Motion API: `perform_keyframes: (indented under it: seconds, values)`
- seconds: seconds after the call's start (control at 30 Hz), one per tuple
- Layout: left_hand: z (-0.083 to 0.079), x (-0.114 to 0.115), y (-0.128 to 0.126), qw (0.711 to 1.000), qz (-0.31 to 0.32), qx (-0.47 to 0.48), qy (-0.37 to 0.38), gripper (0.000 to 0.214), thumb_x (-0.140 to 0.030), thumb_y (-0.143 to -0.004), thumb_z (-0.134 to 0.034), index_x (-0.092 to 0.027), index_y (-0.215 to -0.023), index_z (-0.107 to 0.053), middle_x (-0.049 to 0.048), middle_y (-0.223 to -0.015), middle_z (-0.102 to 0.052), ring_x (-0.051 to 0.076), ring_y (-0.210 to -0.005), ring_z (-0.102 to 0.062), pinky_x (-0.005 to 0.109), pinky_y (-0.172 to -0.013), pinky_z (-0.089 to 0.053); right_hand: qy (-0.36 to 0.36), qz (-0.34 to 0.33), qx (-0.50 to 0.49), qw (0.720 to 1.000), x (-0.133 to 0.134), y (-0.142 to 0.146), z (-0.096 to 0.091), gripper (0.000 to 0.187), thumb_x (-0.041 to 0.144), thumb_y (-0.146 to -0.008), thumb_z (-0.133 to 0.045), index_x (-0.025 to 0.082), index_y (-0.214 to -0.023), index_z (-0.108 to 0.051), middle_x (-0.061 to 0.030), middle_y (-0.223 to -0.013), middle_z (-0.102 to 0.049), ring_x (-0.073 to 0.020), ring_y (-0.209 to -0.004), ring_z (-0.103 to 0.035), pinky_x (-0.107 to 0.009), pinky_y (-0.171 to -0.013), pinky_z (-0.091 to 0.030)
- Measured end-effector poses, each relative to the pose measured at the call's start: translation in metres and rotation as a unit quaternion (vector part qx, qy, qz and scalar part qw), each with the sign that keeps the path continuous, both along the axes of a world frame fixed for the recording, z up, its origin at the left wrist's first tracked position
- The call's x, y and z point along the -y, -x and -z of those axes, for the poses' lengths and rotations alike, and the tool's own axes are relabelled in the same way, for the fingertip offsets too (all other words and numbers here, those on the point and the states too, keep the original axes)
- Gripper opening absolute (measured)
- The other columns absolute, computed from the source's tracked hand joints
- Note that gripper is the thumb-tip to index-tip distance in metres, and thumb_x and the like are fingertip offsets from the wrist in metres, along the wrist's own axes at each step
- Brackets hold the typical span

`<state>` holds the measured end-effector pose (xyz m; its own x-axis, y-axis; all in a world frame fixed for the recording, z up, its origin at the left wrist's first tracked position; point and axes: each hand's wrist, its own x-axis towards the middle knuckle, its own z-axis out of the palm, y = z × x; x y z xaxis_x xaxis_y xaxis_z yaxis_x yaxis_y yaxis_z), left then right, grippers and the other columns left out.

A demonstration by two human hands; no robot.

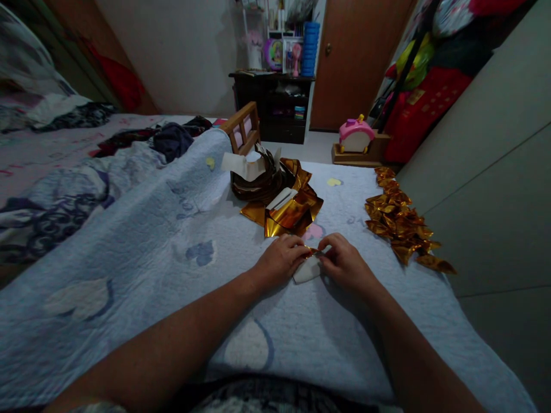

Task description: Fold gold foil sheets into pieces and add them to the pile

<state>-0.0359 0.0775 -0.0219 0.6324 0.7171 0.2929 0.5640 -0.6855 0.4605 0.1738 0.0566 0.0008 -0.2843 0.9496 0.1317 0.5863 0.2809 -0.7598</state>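
My left hand [280, 259] and my right hand [344, 261] meet over a small sheet of paper [307, 269], white underneath with a gold edge showing between my fingertips. Both hands pinch that sheet against the light blue quilt [172, 252]. Just beyond my hands lies a loose stack of gold foil sheets [288, 212]. Behind it stands a dark bundle of sheets [258, 178] with a white wrapper on top. A long heap of folded gold paper pieces [400, 221] runs along the quilt's right side.
A small wooden rack [241, 127] stands behind the bundle. Crumpled clothes and bedding [129, 143] lie at the left. A pink toy [356, 135] sits on the floor, a dark shelf unit [275, 103] and a brown door [357, 57] beyond. A pale cabinet wall [486, 172] borders the right.
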Motion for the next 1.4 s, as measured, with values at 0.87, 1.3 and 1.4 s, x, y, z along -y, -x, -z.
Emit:
perform_keyframes:
  seconds: [0.87,1.3,1.4]
  values:
    - [-0.006,0.000,0.001,0.999,-0.031,0.034,0.019,0.025,-0.019,-0.093,-0.060,-0.015,-0.116,-0.069,0.0111,-0.114,-0.065,0.025,-0.103,-0.056,0.040,-0.092,-0.048,-0.151,-0.044,0.169,0.973,0.012,0.016,-0.001,0.017,0.016,-0.078,-0.069,0.022,-0.093,-0.066,-0.0113,-0.120,-0.059,-0.0327,-0.113,-0.047,-0.049,-0.095,-0.036]
    - [-0.007,-0.003,0.011,0.997,0.009,0.019,0.068,0.042,-0.015,-0.086,-0.064,-0.018,-0.127,-0.064,0.0116,-0.123,-0.061,0.027,-0.112,-0.055,0.044,-0.099,-0.047,-0.053,-0.117,0.097,0.987,0.006,0.013,0.008,0.007,0.015,-0.086,-0.068,0.022,-0.085,-0.069,-0.0055,-0.101,-0.066,-0.0232,-0.098,-0.054,-0.041,-0.088,-0.038]
    - [-0.009,-0.003,0.011,0.997,0.009,0.014,0.071,0.043,-0.014,-0.086,-0.064,-0.019,-0.128,-0.063,0.0111,-0.124,-0.060,0.027,-0.113,-0.055,0.044,-0.100,-0.046,-0.043,-0.096,0.080,0.991,0.004,0.015,0.009,0.007,0.016,-0.087,-0.068,0.022,-0.083,-0.068,-0.0047,-0.095,-0.065,-0.0220,-0.092,-0.054,-0.039,-0.085,-0.039]
